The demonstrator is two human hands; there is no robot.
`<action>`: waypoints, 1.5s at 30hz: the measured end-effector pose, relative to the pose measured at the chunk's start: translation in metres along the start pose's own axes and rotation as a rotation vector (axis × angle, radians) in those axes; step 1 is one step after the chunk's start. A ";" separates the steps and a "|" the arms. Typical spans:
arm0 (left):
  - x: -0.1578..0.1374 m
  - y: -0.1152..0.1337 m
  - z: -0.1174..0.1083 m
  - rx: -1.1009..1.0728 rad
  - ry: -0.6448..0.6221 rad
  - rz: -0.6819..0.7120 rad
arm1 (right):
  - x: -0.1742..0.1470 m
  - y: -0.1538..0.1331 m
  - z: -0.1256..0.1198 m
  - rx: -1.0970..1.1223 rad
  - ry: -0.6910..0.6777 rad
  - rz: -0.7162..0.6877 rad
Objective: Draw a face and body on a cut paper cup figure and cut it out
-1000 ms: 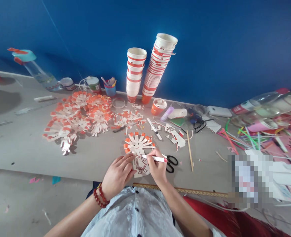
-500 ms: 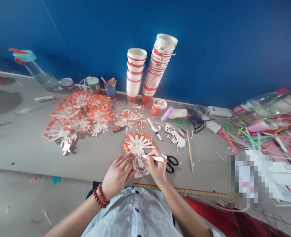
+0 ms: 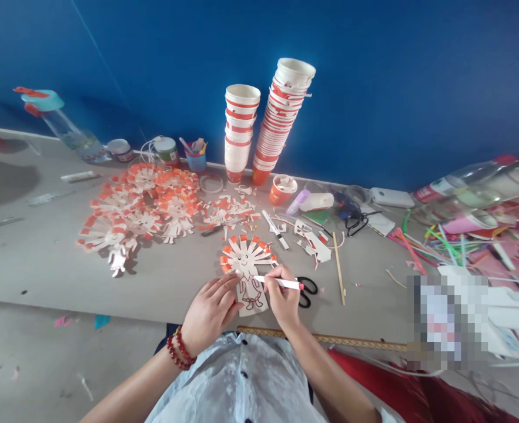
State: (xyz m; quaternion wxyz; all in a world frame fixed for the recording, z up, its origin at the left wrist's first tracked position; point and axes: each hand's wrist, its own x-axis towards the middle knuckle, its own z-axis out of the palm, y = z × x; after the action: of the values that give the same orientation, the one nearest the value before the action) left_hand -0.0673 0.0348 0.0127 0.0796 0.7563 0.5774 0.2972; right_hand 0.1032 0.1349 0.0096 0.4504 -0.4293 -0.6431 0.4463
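A paper figure (image 3: 251, 296) lies in front of me: a body outlined in dark red on white paper, below a smiling round face with curled white and orange strips around it. My left hand (image 3: 213, 306) rests flat with its fingers over the figure's left edge. In my right hand (image 3: 283, 301) is a white marker (image 3: 284, 283) with a red end, gripped like a pen, its tip by the figure's neck and shoulder. Black-handled scissors (image 3: 307, 292) lie partly hidden behind that hand.
Finished-looking paper figures (image 3: 142, 205) are heaped at left. Two tall paper-cup stacks (image 3: 241, 129) stand by the blue wall. Paper scraps (image 3: 230, 212), a capped marker (image 3: 275, 230) and a wooden stick (image 3: 339, 269) lie beyond my hands. Craft materials (image 3: 497, 252) clutter the right.
My right hand and the marker have shifted slightly to the right, and the marker's tilt has changed a little. My left hand stays in place on the paper.
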 end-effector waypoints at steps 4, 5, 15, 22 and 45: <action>-0.002 0.000 -0.002 -0.022 0.029 0.011 | 0.001 -0.002 -0.001 0.038 -0.016 0.037; -0.004 0.000 -0.003 -0.039 0.040 0.026 | 0.002 -0.002 -0.002 0.043 -0.029 0.051; -0.011 0.000 -0.002 -0.110 0.055 0.137 | -0.019 0.000 -0.016 -0.066 -0.185 0.022; -0.010 0.000 -0.001 -0.100 0.036 0.116 | -0.019 -0.001 -0.015 -0.096 -0.231 -0.043; -0.010 -0.001 0.002 -0.118 0.048 0.123 | -0.018 -0.002 -0.015 -0.154 -0.271 -0.097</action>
State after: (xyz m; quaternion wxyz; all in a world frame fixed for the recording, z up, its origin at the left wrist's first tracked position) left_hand -0.0685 0.0265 0.0075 0.0916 0.7770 0.5131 0.3530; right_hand 0.1217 0.1198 0.0112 0.3463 -0.3666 -0.7504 0.4273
